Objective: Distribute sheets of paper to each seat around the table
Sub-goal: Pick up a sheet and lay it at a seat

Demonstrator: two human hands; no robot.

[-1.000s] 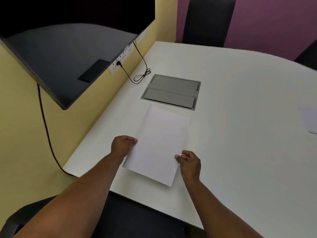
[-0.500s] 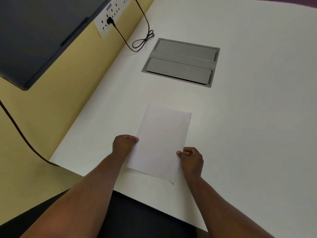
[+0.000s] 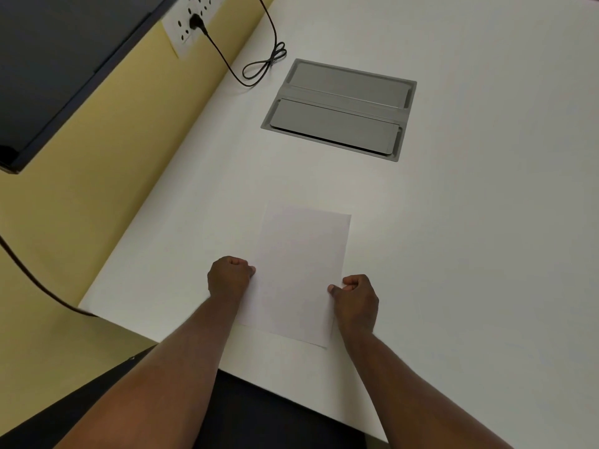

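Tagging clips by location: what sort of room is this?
Probably a meeting room: a large white table with a flush grey cable hatch, a wall-mounted screen beside wall sockets.

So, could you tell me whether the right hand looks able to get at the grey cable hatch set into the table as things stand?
Probably yes: the right hand is shut on the sheet, but bare table alone lies between it and the hatch.
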